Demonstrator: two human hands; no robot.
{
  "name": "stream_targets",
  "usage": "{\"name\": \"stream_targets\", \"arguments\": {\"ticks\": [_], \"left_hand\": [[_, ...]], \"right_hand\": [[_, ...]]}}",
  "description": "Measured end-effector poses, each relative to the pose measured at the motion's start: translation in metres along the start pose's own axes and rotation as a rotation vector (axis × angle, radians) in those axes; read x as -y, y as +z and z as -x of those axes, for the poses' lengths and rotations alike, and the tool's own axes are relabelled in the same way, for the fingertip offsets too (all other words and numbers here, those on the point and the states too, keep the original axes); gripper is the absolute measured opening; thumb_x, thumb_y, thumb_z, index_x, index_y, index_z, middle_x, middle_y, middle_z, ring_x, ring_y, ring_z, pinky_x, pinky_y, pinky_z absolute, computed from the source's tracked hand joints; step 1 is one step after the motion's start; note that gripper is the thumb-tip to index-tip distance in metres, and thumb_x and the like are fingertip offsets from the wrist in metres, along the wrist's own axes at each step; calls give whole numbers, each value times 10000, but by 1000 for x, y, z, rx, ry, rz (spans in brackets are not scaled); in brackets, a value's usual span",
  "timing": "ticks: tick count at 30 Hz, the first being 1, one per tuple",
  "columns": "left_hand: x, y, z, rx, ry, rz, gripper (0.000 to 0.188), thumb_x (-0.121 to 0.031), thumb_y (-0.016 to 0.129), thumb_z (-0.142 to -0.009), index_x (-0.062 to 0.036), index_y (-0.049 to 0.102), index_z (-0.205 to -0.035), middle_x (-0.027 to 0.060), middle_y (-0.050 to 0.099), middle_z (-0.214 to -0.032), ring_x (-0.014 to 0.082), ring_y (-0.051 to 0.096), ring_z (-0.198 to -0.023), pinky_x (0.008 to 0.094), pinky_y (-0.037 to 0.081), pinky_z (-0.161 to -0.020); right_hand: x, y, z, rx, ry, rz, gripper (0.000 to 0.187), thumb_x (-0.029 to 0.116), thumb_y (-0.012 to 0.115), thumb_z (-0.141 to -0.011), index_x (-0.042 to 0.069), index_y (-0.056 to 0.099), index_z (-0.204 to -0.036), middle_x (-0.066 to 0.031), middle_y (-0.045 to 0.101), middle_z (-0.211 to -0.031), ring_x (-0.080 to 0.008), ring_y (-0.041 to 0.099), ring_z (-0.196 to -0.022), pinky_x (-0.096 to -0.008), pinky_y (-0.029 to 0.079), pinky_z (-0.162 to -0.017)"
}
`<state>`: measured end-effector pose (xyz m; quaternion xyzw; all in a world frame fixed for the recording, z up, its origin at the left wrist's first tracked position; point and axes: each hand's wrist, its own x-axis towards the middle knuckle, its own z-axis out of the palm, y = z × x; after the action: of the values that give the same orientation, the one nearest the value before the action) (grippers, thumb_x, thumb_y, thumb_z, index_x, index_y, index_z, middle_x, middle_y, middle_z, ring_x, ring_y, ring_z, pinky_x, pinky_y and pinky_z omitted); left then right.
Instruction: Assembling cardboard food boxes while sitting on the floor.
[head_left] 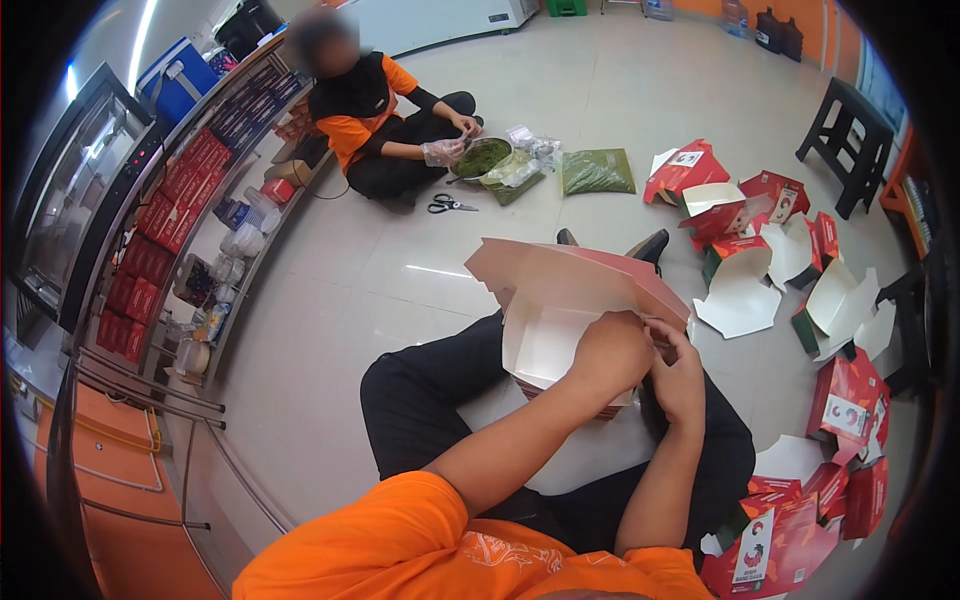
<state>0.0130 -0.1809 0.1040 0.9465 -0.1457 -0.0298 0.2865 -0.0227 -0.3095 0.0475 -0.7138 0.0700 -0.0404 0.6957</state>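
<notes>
An open cardboard food box (545, 315), red outside and white inside, stands between my bent legs. It seems to rest on a stack of flattened red cardboard, whose edges show below it. My left hand (612, 352) reaches across the box to its right wall, fingers curled in. My right hand (677, 376) meets it there from the outer side, its fingers bent around the wall's edge. Both hands pinch the box at this right side; the exact fold between the fingertips is hidden. The box's large lid flap (570, 265) stands up at the far side.
Many folded red boxes (740, 290) lie loosely along the right, near a black stool (850, 140). Ahead, a seated co-worker (365, 110) works with gloved hands over a bowl of green filling (483, 157). Scissors (450, 204) and a green bag (598, 172) lie nearby. Shelves (235, 290) line the left.
</notes>
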Motion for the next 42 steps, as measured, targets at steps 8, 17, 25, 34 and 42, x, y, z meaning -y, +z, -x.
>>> {"name": "stream_targets", "arguments": {"ticks": [8, 17, 25, 34, 42], "left_hand": [[2, -22, -12, 125, 48, -148, 337, -264, 580, -932, 42, 697, -1013, 284, 694, -1025, 456, 663, -962, 514, 522, -896], [-3, -17, -11, 88, 123, -108, 343, -223, 622, -909, 51, 663, -1111, 281, 688, -1057, 444, 653, -996, 492, 507, -925], [4, -17, -10, 223, 50, -74, 348, -221, 602, -907, 52, 660, -1115, 310, 673, -1090, 472, 632, -1051, 509, 494, -965], [15, -1, -21, 215, -27, -42, 337, -268, 599, -903, 44, 719, -940, 270, 707, -954, 438, 682, -929, 499, 539, -870], [12, 0, -21, 320, 90, -19, 395, -355, 675, -872, 24, 731, -971, 272, 720, -987, 398, 715, -897, 460, 558, -824]], "right_hand": [[33, 7, 3, -174, -117, 415, 275, 78, 693, -897, -69, 685, -1130, -229, 750, -957, -269, 760, -942, -334, 575, -816], [27, 7, 5, -224, -9, 243, 246, 41, 664, -901, -57, 691, -1125, -230, 746, -984, -302, 759, -910, -349, 587, -791], [35, 1, 14, -124, -103, 265, 258, 24, 675, -895, -48, 697, -1141, -211, 751, -1015, -274, 762, -892, -341, 574, -777], [27, 1, 9, -108, 14, 290, 259, 68, 653, -937, -75, 699, -1147, -158, 753, -873, -168, 734, -788, -313, 565, -721], [21, -19, 10, -75, -18, 346, 339, 287, 552, -1015, -14, 699, -968, -189, 663, -750, -263, 653, -677, -399, 493, -653]]}}
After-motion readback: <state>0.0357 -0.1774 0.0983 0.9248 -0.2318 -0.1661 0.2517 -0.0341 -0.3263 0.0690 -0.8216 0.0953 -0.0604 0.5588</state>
